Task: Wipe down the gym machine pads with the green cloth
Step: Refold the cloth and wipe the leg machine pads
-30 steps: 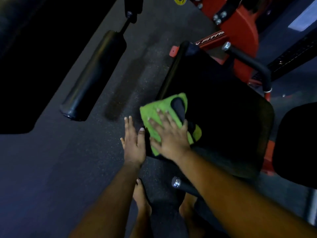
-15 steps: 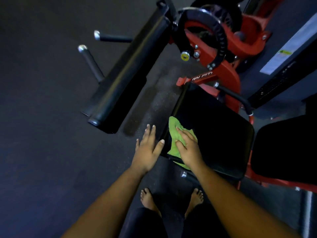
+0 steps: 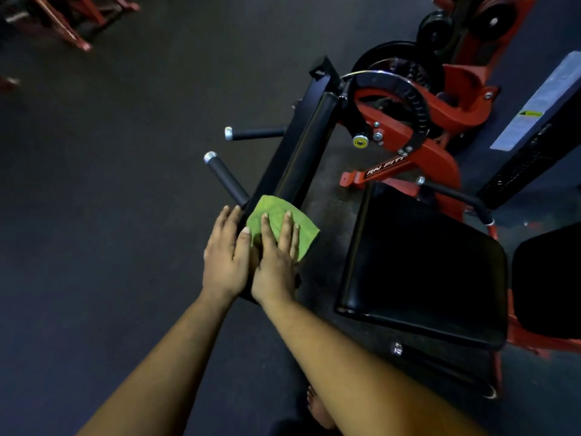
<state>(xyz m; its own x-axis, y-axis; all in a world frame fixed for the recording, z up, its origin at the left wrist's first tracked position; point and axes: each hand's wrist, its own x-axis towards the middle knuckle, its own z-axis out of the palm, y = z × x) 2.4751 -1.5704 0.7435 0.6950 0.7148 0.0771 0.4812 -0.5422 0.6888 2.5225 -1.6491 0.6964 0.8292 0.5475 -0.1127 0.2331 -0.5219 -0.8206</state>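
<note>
Green cloth (image 3: pixel 281 226) lay spread on the near end of the long black pad (image 3: pixel 301 158), the one reaching out from the red machine frame (image 3: pixel 440 158). In the head view, the right hand (image 3: pixel 275 262) pressed flat on the cloth with straight fingers, not clutching it. The left hand (image 3: pixel 224 254) rested just beside it, also flat and open, against the pad's left edge near a black handle (image 3: pixel 224 179). The square seat pad (image 3: pixel 424 262) sat apart to the right. Wiping of the long pad looked just begun; the next move probably called for pushing the cloth up its length with steady pressure.
</note>
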